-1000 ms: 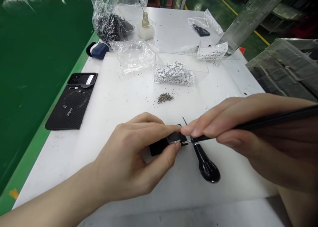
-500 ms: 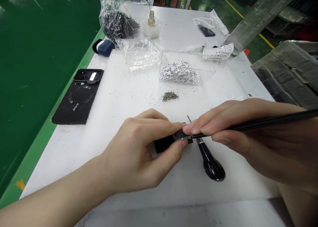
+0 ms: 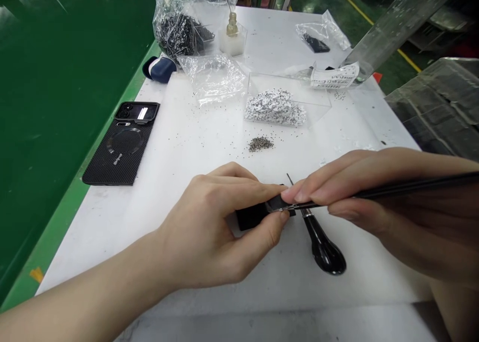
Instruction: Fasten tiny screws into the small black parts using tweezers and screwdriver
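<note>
My left hand grips a black phone case between thumb and fingers, above the white table. My right hand holds long black tweezers, and their fine tips meet a small metal piece at the case's edge. Fingertips of both hands nearly touch there. Beneath the hands, a black-handled awl lies on the table, its thin steel point rising past the case. The hands hide part of the case and the awl's shaft.
On the white table lie a black textured phone case, a clear box of grey-white pieces, a pile of tiny metal bits, plastic bags, and a small bottle. A green partition runs along the left.
The whole scene has drifted slightly right and up as my head moved. Both hands keep their grips, with the tweezers tips still at the case's edge.
</note>
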A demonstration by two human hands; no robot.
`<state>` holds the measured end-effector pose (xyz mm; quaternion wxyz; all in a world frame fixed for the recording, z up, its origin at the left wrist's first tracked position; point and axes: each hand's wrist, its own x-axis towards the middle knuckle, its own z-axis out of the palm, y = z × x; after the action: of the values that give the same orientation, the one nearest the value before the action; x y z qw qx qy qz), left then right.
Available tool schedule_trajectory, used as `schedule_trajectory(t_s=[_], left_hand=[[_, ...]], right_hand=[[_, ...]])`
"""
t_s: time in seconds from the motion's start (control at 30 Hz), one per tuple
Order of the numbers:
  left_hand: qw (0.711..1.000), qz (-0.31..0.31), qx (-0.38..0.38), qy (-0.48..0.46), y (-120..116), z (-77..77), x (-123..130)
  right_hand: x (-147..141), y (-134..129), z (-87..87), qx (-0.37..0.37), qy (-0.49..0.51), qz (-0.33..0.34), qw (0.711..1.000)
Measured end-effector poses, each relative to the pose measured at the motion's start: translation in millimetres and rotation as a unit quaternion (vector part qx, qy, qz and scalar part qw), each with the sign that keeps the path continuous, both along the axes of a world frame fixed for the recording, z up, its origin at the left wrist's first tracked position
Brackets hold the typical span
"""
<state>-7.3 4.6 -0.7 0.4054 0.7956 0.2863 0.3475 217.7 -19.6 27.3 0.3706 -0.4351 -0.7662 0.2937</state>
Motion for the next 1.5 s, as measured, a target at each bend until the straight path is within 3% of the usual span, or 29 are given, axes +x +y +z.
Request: schedule_trajectory(t_s=[1.5], left_hand=[[0.999,-0.015,0.04,0.028,0.4,1.1,-2.1]], right_hand=[[7.1,8.8,-5.0,-0.012,0.07,0.058,0.996]])
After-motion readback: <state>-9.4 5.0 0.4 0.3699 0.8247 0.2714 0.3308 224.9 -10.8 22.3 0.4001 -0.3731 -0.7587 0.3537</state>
